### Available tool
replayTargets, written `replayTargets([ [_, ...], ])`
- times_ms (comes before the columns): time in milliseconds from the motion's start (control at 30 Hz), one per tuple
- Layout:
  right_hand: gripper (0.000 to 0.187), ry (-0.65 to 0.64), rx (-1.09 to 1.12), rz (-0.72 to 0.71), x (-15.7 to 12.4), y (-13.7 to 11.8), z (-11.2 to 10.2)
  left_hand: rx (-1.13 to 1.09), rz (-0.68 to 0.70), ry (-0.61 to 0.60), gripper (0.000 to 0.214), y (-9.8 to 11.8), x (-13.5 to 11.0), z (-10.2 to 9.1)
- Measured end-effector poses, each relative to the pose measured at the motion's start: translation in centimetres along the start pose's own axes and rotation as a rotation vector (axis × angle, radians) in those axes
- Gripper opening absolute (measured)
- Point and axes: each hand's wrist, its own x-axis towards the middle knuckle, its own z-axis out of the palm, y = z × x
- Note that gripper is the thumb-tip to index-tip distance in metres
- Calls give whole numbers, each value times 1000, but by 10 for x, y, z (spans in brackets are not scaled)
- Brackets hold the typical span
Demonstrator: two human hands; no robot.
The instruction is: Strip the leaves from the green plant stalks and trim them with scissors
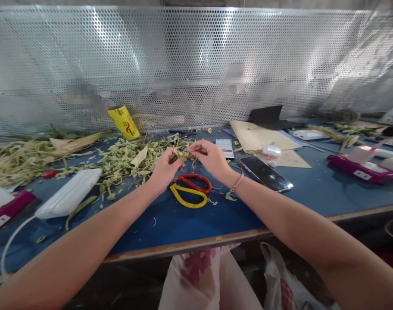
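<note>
Pale Green Plant Piece [182, 153] Gets Fingertip Handling

A small plant piece sits at the center of the scene, raised just above a blue tabletop [196, 230], pinched between the thumb and fingers of a person's left hand [164, 165]. The right hand [209, 157] brings its bent fingertips to the piece's right end; whether they also grip it cannot be told. A bracelet [238, 182] circles the right wrist.

Just on the near side of the hands lie scissors [190, 204] with one red and one yellow handle loop. A heap of green cuttings [123, 161] spreads to the left, a yellow tube [124, 123] leaning at its far side. A long white block [70, 192] with a cord lies nearer, beside a magenta power strip [14, 209] at the left edge.

To the right rest a dark-screened phone [264, 172], a small white card [225, 147] and tan paper sheets [251, 134]. A perforated metal panel [193, 51] stands along the far side.
</note>
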Motion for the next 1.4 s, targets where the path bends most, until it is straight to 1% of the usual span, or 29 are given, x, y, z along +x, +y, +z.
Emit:
replayTargets([
  [133, 11, 20, 64, 80, 0, -5, 0, 10, 5, 1, 17, -2, 0, -1],
  [233, 14, 21, 84, 94, 0, -8, 0, 0, 16, 0, 17, -5, 1, -2],
  [300, 16, 22, 64, 78, 0, -9, 0, -2, 19, -1, 18, -6, 1, -2],
  [500, 21, 72, -101, -28, -1, -8, 0, 39, 21, 1, 20, -2, 0, -2],
  [600, 21, 57, -148, -60, -2, -7, 1, 88, 41, 4, 20, 0, 0, -2],
  [800, 20, -10, -133, -52, -4, -3, 6, 151, 98, 19, 17, -2, -1, -3],
  [933, 21, 4, -148, -67, -4, 0, 6, 193, 117, 40, 17, -1, -1, -3],
  [1100, 22, 2, -162, -43, -4, 2, 5, 219, 165, 37, 13, 0, -2, -3],
  [1267, 18, -10, -146, -16, -4, -2, 7, 294, 233, 49, 7, 3, -5, -2],
  [1400, 16, -8, -182, -8, -4, -5, 6, 361, 282, 73, 4, 3, -7, -3],
])
